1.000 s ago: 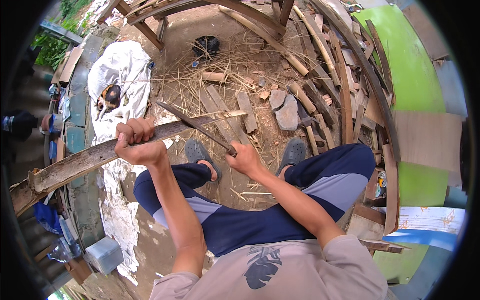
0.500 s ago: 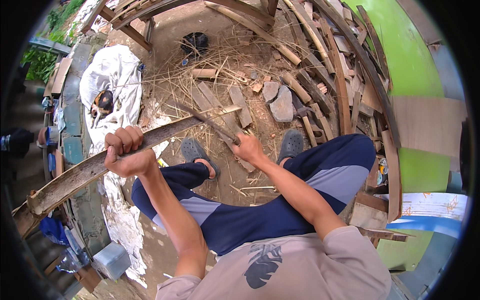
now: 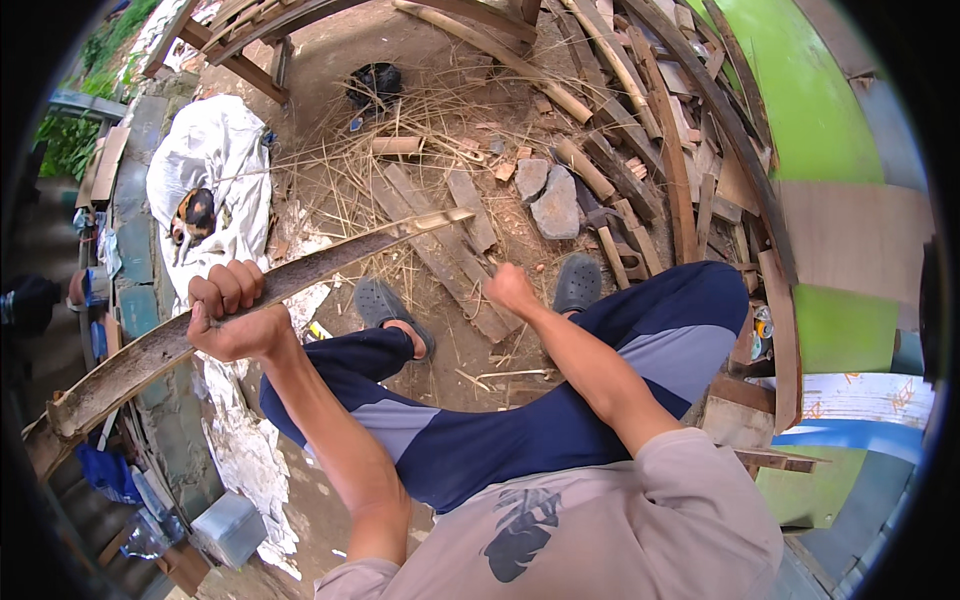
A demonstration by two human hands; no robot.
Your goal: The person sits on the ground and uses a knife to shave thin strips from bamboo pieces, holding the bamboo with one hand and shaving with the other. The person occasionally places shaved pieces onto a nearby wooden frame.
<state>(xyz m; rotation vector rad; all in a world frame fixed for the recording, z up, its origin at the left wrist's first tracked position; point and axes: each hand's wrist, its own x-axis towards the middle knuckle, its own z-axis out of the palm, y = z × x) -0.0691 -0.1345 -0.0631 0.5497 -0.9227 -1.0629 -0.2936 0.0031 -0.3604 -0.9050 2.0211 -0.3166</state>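
Left of our dark grey, perforated left clog [image 3: 378,303], our left hand [image 3: 245,335] clenches a long, brown, split-bamboo strip [image 3: 330,259] slanting past that clog's toe, seemingly to steady its pale end, while right of the clog our right hand [image 3: 512,290] curls, its hold too unclear to tell.

Some orange marks [image 3: 909,391] on a white and blue sheet [image 3: 865,402], over on the right, near side. Maybe printed letters, but too small and bent by the edge of the view to read for sure. No other words clear enough.
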